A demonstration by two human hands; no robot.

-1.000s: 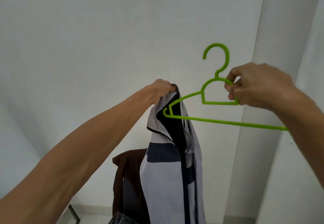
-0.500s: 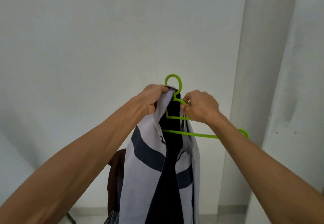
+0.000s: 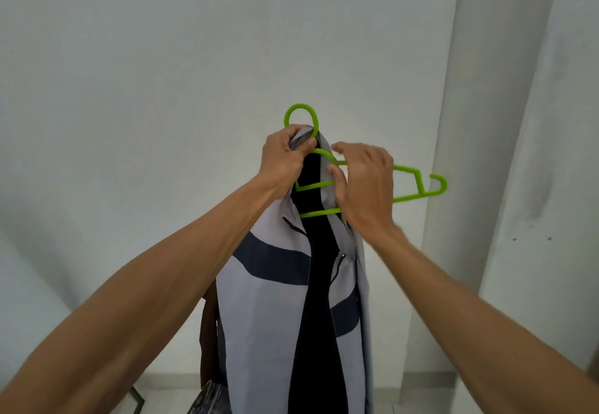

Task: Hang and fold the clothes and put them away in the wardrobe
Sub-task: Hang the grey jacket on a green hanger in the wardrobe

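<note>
A light grey jacket (image 3: 269,310) with dark navy bands and a dark lining hangs in front of me, held up by its collar. My left hand (image 3: 285,157) grips the collar just below the hook of a lime green plastic hanger (image 3: 418,183). The hanger's left part sits inside the jacket's neck opening; its right arm sticks out to the right. My right hand (image 3: 366,186) pinches the jacket's right collar edge against the hanger.
A brown garment (image 3: 209,326) hangs behind the jacket at lower left, with denim fabric (image 3: 207,399) below it. A white wall fills the background and a white column (image 3: 460,154) stands at the right. A dark metal frame leg (image 3: 137,400) shows at the bottom left.
The hanger has gone from out at the right into the jacket's neck opening. My right hand moved left from the hanger's neck to the jacket's right collar edge. My left hand kept its hold on the collar.
</note>
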